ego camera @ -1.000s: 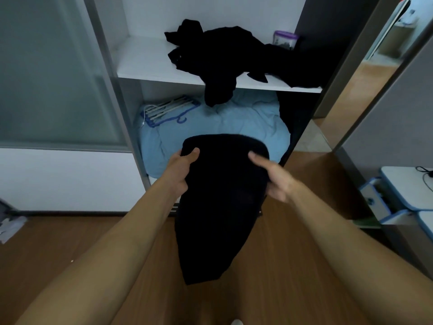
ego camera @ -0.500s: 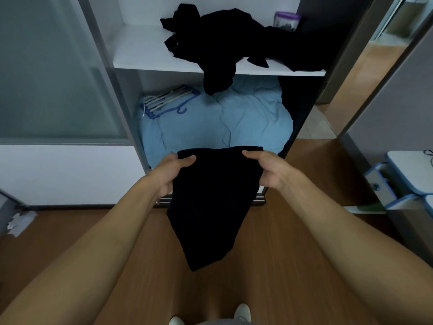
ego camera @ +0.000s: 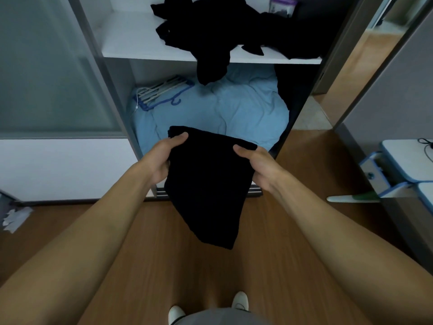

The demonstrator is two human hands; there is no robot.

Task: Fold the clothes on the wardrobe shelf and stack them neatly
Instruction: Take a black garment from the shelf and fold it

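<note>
A black garment [ego camera: 206,184] hangs in front of me, folded over at its top edge. My left hand [ego camera: 161,158] grips its top left corner, thumb on the front. My right hand [ego camera: 260,165] grips the top right corner the same way. The cloth tapers down to a point above the wooden floor. On the white wardrobe shelf [ego camera: 131,43] lies a heap of unfolded black clothes [ego camera: 229,26], with one part drooping over the shelf's front edge.
Below the shelf lies a light blue duvet [ego camera: 234,106] with a bundle of hangers [ego camera: 161,92] on it. A frosted sliding door [ego camera: 46,66] stands at the left. A purple-lidded jar [ego camera: 282,5] is on the shelf. A blue-and-white desk [ego camera: 403,160] stands at right.
The garment and both hands have come lower relative to the wardrobe, and my view has tilted down. Its top edge is now tilted, left corner higher. Both grips have held.
</note>
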